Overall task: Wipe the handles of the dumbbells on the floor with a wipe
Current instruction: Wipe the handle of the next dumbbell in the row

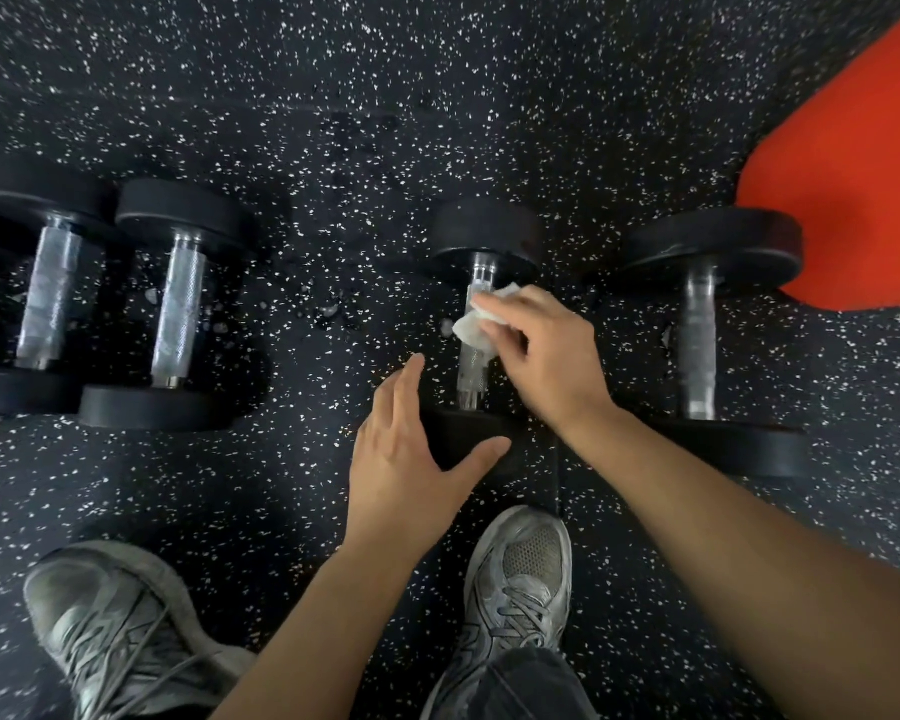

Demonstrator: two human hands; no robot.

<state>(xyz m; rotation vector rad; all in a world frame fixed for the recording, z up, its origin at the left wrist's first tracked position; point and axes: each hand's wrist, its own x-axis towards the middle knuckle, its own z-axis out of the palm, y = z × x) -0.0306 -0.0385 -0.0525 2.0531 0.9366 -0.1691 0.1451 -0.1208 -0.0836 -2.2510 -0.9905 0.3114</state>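
On the black speckled rubber floor [333, 96], four dumbbells lie in a row, handles running away from the camera. Two sit close together at left: far-left dumbbell [48, 298] and second dumbbell [178, 309], plates nearly touching. Third dumbbell [476, 324] is centre-right; fourth dumbbell [700, 345] is further right, well apart from it. An orange mat [853, 174] lies at upper right, its edge just behind the fourth dumbbell's far plate.

Right hand [546, 356] pinches a crumpled white wipe [476, 317] between thumb and fingers, pressing it on the upper half of the third dumbbell's knurled handle; hand covers part of the handle. Left hand [406, 454] is spread flat, fingers extended, thumb out, over the near plate [468, 444] of the same dumbbell; holds nothing. Can't tell if the palm actually touches the plate.

Two grey sneakers at the bottom: left shoe [120, 631], right shoe [520, 579], right toe just beside the third dumbbell's near plate. Dark trouser cuff [531, 683] over the right shoe. Small wet-looking spots on the floor between second and third dumbbells. No containers in view.

Count: 4 dumbbells, 1 wipe, 2 hands, 2 shoes, 1 mat.
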